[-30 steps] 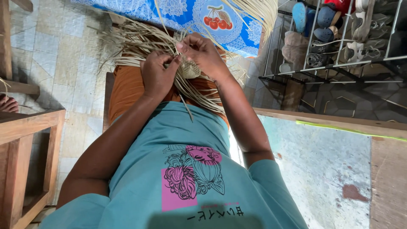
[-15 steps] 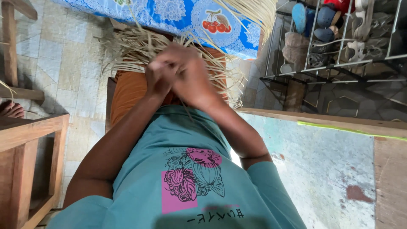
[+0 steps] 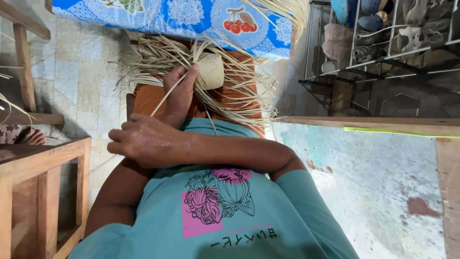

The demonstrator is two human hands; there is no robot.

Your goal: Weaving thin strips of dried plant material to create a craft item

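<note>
Half a second ago both hands worked together; now my right hand (image 3: 143,144) has pulled back across, pinching one strand (image 3: 165,98), while the left hand (image 3: 179,93) pins the small woven piece (image 3: 210,71) on my lap.

The left hand's (image 3: 179,93) palm hides part of the woven straw piece (image 3: 211,71). At 12 o'clock, the blue patterned cloth (image 3: 167,14) is cut off by the edge.
</note>
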